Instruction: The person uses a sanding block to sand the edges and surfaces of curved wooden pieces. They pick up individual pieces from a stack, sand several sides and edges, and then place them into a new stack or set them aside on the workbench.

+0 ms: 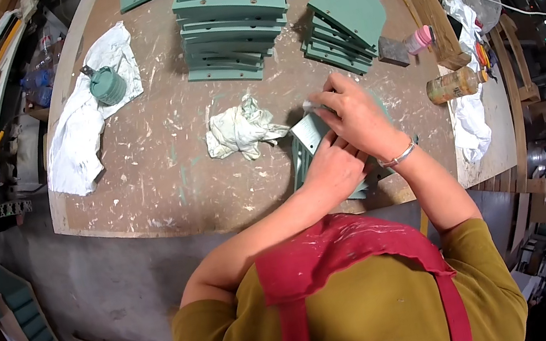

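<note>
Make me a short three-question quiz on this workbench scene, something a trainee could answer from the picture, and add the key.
1. Multiple choice: what is beneath the left hand?
A. A bottle
B. Green panels
C. A hammer

2. True or false: the green container on the left side of the table rests on a white cloth.

3. Short answer: which hand has a bracelet at its wrist?

Key:
1. B, green panels.
2. True.
3. The right hand.
</note>
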{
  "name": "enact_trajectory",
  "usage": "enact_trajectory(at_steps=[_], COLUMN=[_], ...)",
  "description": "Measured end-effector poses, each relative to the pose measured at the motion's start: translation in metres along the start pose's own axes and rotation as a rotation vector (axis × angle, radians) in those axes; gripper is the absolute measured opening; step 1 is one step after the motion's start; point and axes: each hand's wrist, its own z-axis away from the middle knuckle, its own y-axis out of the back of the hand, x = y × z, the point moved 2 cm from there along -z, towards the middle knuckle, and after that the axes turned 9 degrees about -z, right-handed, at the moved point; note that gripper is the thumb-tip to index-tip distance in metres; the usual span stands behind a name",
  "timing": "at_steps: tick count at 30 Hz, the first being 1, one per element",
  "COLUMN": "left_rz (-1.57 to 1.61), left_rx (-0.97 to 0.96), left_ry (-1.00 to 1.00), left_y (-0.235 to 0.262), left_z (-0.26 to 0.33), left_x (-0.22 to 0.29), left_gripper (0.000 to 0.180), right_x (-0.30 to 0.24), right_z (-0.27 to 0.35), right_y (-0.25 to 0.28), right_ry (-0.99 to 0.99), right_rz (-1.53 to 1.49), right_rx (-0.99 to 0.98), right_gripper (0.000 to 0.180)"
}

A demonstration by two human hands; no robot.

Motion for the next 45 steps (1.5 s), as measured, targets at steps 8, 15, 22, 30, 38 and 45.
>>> enact_trajectory(at_steps=[8, 15, 22, 30, 38, 45], left_rz=[0.004, 0.002, -0.027, -0.023, -0.022, -0.041], left_rx=[0.122, 0.027, -0.058, -0.009, -0.047, -0.072], left_ry=[0.082, 0.032, 0.023, 0.003, 0.006, -0.005], left_y=[-0.002, 0.013, 0.008, 0.016, 0.014, 0.015], left_z=[0.000, -0.002, 0.001, -0.002, -0.002, -0.005], left_x=[0.002, 0.006, 0.003, 0.005, 0.003, 0.007], left_gripper=[0.047, 0.048, 0.050, 0.046, 0.045, 0.045], right_x=[-0.008, 0.053, 0.025, 0.064, 0.071, 0.080], right_z=[0.005, 0.017, 0.010, 0.037, 0.075, 0.080], right_y=[-0.006, 0.029, 0.010, 0.037, 0.062, 0.036], right_ry=[0.059, -0.171, -0.119, -0.470, -0.662, -0.441], right_rz=[0.055, 0.120, 0.096, -0.084, -0.078, -0.146], right_rx=[-0.001, 0.260, 0.172, 0.338, 0.277, 0.474], right_gripper=[0.023, 0.019, 0.021, 0.028, 0.029, 0.028])
